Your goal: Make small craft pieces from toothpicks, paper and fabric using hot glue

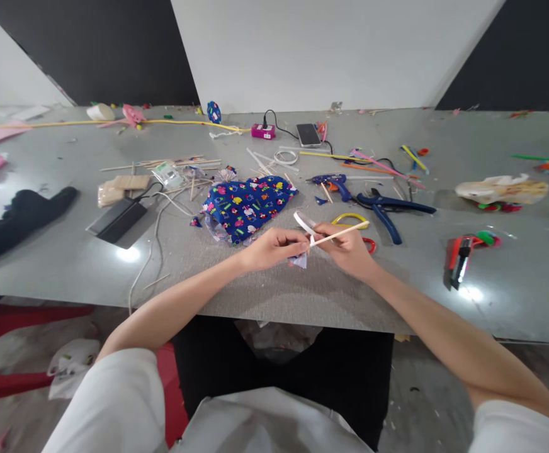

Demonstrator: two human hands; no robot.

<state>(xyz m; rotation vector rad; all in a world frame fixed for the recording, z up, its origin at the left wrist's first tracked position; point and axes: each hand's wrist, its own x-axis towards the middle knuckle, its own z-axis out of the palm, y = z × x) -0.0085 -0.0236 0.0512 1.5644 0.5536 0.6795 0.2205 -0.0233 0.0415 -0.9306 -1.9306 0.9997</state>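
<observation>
Near the table's front edge my left hand (277, 248) is closed, pinching the lower end of a thin wooden stick (343, 233). A small scrap of patterned fabric (299, 260) shows just below those fingertips. My right hand (347, 250) is closed around a white roll of tape (305, 223), whose ring stands up between the hands. The stick slants up to the right across my right fingers. A short white strip joins the roll and the stick near my left fingertips. Beyond my left hand lies a blue patterned cloth piece (250, 204). Yellow handles (350, 219) of scissors show behind my right hand.
A blue glue gun (333, 184) and blue-handled cutters (388, 207) lie beyond my right hand. Farther right is a utility knife (461, 264). Left are a black adapter box (118, 220) and a white cord (149, 251). A phone (308, 134) lies near the wall.
</observation>
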